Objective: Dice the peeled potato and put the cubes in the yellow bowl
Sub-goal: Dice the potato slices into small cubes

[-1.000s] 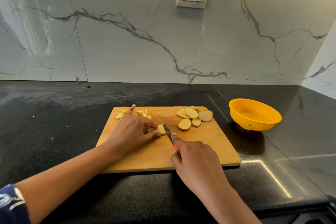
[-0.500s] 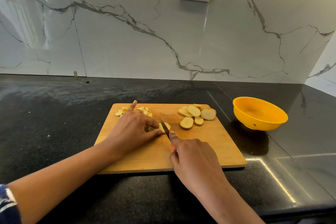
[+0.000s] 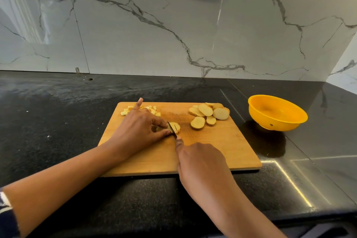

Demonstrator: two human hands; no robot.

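On the wooden cutting board (image 3: 222, 150), near its middle, the left hand (image 3: 139, 131) pinched a partly cut potato slice (image 3: 176, 127) between thumb and fingertips. The right hand (image 3: 201, 162) gripped the knife (image 3: 172, 129), forefinger laid along the blade's back. The blade stood just beside those fingertips, so a slip could well nick them. Uncut slices (image 3: 210, 113) lay far right on the board and cubes (image 3: 153, 110) by its far left edge, where a nudge might push some off. The yellow bowl (image 3: 278, 124) sat apart to the right, showing no cubes.

Matt wooden board (image 3: 212, 152), glossy plastic bowl (image 3: 278, 120), polished stone counter (image 3: 58, 121).
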